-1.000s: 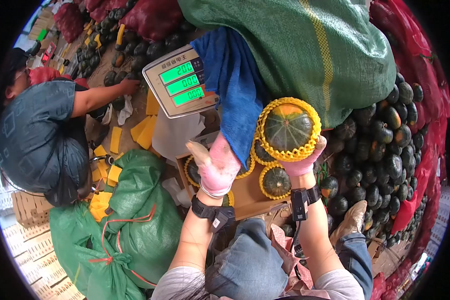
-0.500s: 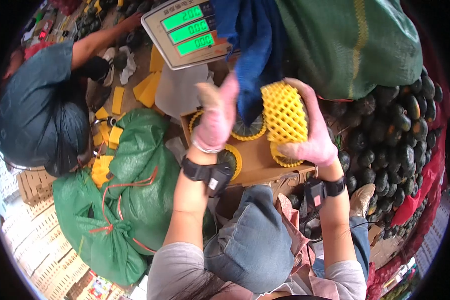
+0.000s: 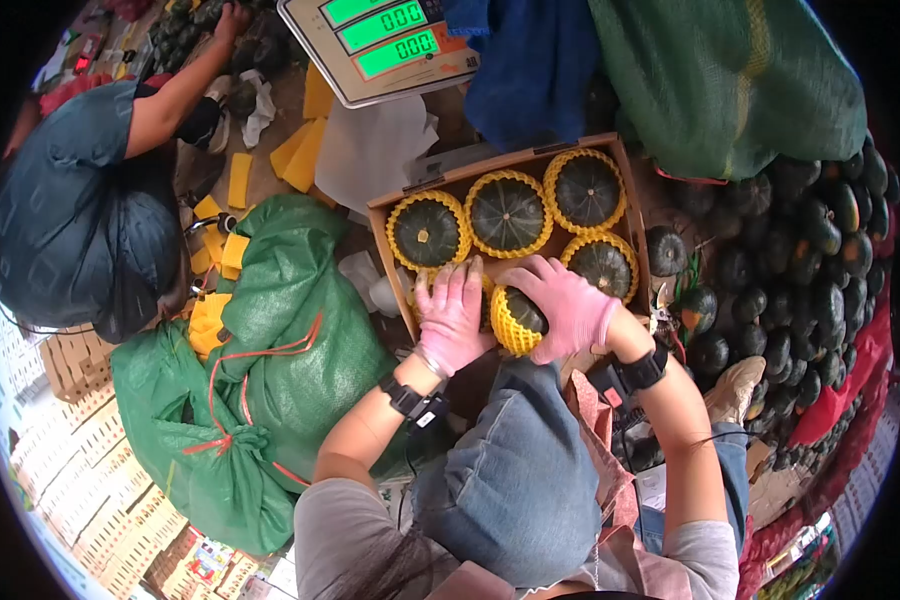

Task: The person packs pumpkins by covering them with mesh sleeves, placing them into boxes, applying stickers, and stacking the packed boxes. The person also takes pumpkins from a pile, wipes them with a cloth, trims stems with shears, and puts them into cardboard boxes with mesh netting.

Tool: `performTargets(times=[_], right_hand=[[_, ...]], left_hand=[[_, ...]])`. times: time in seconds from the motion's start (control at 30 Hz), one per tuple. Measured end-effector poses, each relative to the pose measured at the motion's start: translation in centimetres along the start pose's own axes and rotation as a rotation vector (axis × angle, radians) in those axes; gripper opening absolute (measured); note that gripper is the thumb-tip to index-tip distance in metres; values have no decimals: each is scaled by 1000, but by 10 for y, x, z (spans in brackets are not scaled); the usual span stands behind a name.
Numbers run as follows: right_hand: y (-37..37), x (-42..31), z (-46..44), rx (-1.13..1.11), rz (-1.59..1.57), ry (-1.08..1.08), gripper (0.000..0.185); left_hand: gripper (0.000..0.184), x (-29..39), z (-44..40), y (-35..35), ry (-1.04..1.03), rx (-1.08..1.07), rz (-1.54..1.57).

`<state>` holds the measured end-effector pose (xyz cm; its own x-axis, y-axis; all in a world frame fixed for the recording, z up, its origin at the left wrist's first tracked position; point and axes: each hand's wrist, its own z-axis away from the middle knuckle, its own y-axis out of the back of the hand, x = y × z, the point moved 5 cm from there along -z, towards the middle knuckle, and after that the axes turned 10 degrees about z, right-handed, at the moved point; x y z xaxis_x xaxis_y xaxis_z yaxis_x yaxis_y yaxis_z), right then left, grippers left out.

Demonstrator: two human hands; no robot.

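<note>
An open cardboard box (image 3: pixel 632 180) in front of me holds several dark green squashes, each in a yellow foam net; one squash (image 3: pixel 507 214) sits in the middle of its far row. My right hand (image 3: pixel 570 308), in a pink glove, is wrapped over a netted squash (image 3: pixel 518 320) at the box's near side. That squash is tilted, its dark top partly under my fingers. My left hand (image 3: pixel 452 318), gloved too, lies with fingers stretched over the near left corner. Beneath it another netted squash is mostly hidden.
Beyond the box stand a scale (image 3: pixel 390 45) with a green display and a blue cloth (image 3: pixel 530 80). Green sacks (image 3: pixel 280 400) lie at left and far right. Loose squashes (image 3: pixel 760 300) are piled at right. A co-worker (image 3: pixel 80 210) bends at far left.
The netted squash in my right hand has come down into the box's near side. My left hand has lowered from the air into the box. The blue cloth no longer hangs over the box.
</note>
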<state>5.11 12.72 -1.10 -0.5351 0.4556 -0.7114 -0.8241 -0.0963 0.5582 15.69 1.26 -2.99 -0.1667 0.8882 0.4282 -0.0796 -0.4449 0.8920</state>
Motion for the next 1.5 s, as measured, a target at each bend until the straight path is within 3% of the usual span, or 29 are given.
performTargets(times=[0.07,0.2,0.47,0.6,0.7,0.73,0.83,0.87,0.9,0.93,1.03,1.13,1.3,1.43,1.47,1.5], right_hand=[[2,0,-7,-143,34,-59,92],[-6,-2,-16,-213,156,-234,88],[-29,-5,-14,330,232,-539,80],[-58,0,-15,582,335,-477,82],[-63,-3,-14,589,393,-501,86],[-63,-3,-14,481,364,-507,89],[-50,-7,7,518,177,-343,88],[-40,-4,18,539,83,-169,83],[-33,4,35,736,-29,-9,75],[-20,6,59,796,-284,-120,67],[-22,38,106,1079,-539,-277,54],[-12,31,121,1089,33,-297,50],[-21,7,52,535,583,-350,69],[-13,20,40,395,497,-378,72],[-7,24,45,435,517,-369,74],[-2,31,50,477,615,-395,75]], left_hand=[[105,-4,1,-7,21,2,-29],[106,-12,5,-11,69,8,-19],[98,-19,12,-10,36,60,48],[97,-19,10,-15,11,93,24],[97,-14,11,-13,22,94,-4],[100,-14,12,-13,27,39,-49],[106,-12,11,-10,-24,-64,-101],[112,-18,10,-10,-23,-158,-122],[105,-18,7,-3,-41,-179,-65],[99,-20,5,-5,-46,-165,-50],[73,-8,0,0,20,-151,-121],[62,11,-8,-7,57,-185,-302],[53,7,-10,-30,106,-229,-423],[77,16,-16,-7,130,-396,-356],[95,27,-22,6,228,-493,-382],[98,38,-32,8,100,-369,-322]])
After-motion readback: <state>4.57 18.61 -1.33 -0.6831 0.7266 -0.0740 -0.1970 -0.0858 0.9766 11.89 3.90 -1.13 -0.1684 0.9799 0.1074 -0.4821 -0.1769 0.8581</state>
